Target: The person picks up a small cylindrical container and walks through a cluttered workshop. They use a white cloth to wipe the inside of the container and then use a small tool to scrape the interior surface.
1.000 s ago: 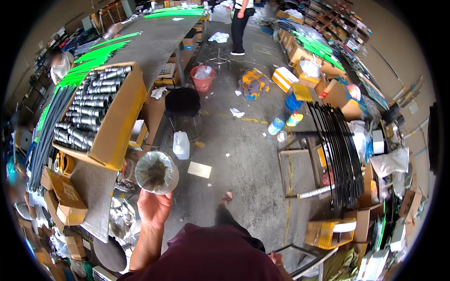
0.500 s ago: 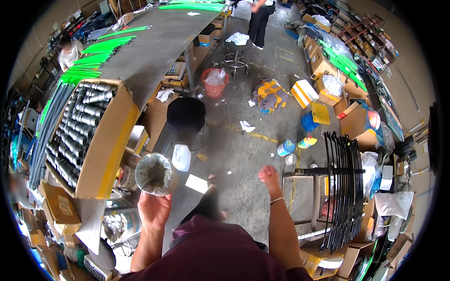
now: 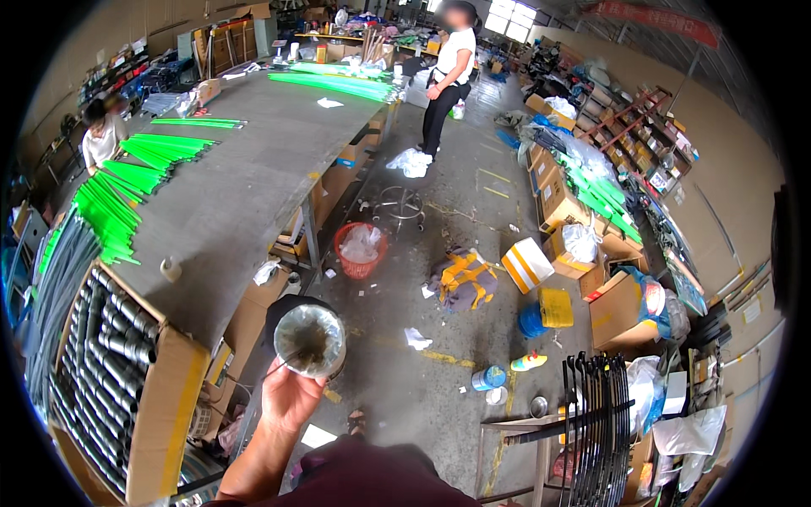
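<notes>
My left hand (image 3: 290, 397) is wrapped round the lower side of a round, cloudy, see-through tub (image 3: 309, 323). Its open mouth faces up, and some brownish stuff shows at the bottom. A thin dark stick or wire leans over the rim beside my fingers. Behind the tub a black stool seat (image 3: 283, 311) is partly covered. My right hand is out of the picture.
At the left stands a long grey table (image 3: 241, 173) with green strips (image 3: 118, 198) and a carton of dark fittings (image 3: 182, 406). A red basket (image 3: 361, 269) is ahead. Black rods (image 3: 596, 422) lean on a frame at right. Two people (image 3: 452, 72) (image 3: 103, 139) are farther off.
The view has tilted up and moved forward. My left hand still holds the tub, now over the black stool. My right hand has left the picture.
</notes>
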